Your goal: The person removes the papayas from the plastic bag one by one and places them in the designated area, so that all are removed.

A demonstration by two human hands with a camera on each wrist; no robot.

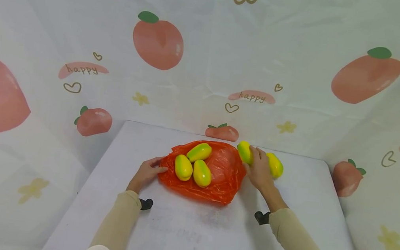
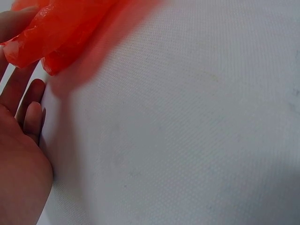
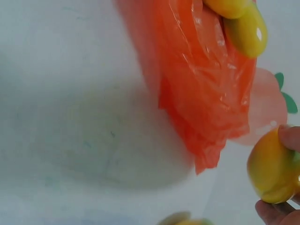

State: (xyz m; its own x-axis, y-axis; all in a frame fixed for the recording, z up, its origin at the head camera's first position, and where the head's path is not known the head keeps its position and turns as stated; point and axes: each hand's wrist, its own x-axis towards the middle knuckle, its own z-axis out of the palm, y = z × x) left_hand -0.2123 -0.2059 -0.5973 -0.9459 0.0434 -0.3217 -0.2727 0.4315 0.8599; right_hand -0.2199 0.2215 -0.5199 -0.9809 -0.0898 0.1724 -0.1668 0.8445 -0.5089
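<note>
Head view, grips: The left grip (image 1: 146, 174) pinches the left edge of the red plastic bag (image 1: 224, 173). The right grip (image 1: 261, 172) is closed to the width of the held fruit (image 1: 245, 152).
Head view, location: The bag lies on the counter (image 1: 190, 231) with three fruits (image 1: 202, 173) grouped on its left half. The held fruit is at the bag's far right corner. The loose fruit (image 1: 275, 165) sits just right of the right grip.
Head view, hazard: The loose fruit may roll if the knuckles strike it, given its rounded body. A sharp pull on the bag could scatter the group.
Head view, fruit finish: Plump, glossy, yellow with green areas.
Left wrist view, grip: The thumb lies over the film; the other fingers are behind or below it.
Left wrist view, hazard: The film could slip or tear under tension, being thin and held only at its edge.
Left wrist view, bag finish: Shiny, translucent, folded.
Right wrist view, grip: Thumb and fingertips bear on opposite sides of the held fruit, apart from the bag.
Right wrist view, hazard: Smooth skin and fingertip contact could let the held fruit slip.
Right wrist view, fruit finish: Yellow-orange in shade, with some green.
</note>
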